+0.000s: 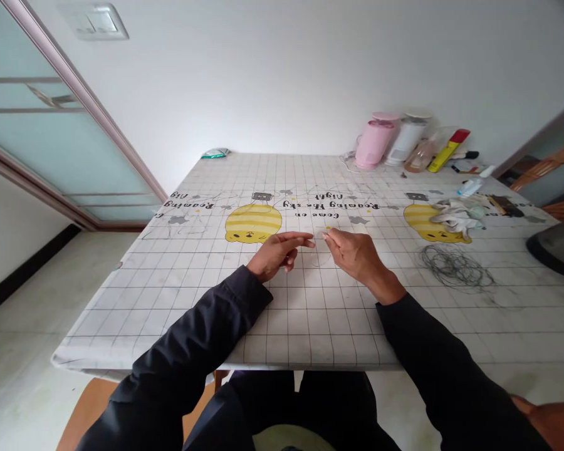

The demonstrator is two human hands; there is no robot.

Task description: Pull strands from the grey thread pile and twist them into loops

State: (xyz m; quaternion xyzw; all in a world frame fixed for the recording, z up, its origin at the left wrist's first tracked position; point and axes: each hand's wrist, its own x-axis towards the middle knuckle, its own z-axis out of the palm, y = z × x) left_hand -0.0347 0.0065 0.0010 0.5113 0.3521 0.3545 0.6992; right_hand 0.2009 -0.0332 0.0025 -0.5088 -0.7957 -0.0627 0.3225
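Note:
Both hands are over the middle of the checked tablecloth, fingertips facing each other with a small gap. My left hand point(282, 252) has its index finger stretched towards the right and the other fingers curled below; whether it pinches anything is too small to tell. My right hand point(355, 254) is closed, thumb and index finger pressed together. A faint thin loop shows between and below the hands, too fine to make out clearly. Right of my right hand, a tangled coil of dark thin thread point(455, 266) lies on the tablecloth point(305, 313).
At the back right stand a pink cylinder point(375, 145), a white cylinder point(407, 141), a bottle point(420, 155) and a yellow-red box point(449, 151). A crumpled cloth point(460, 216) lies behind the coil. A dark-based container point(561, 247) stands at the right, a green packet point(215, 153) back left.

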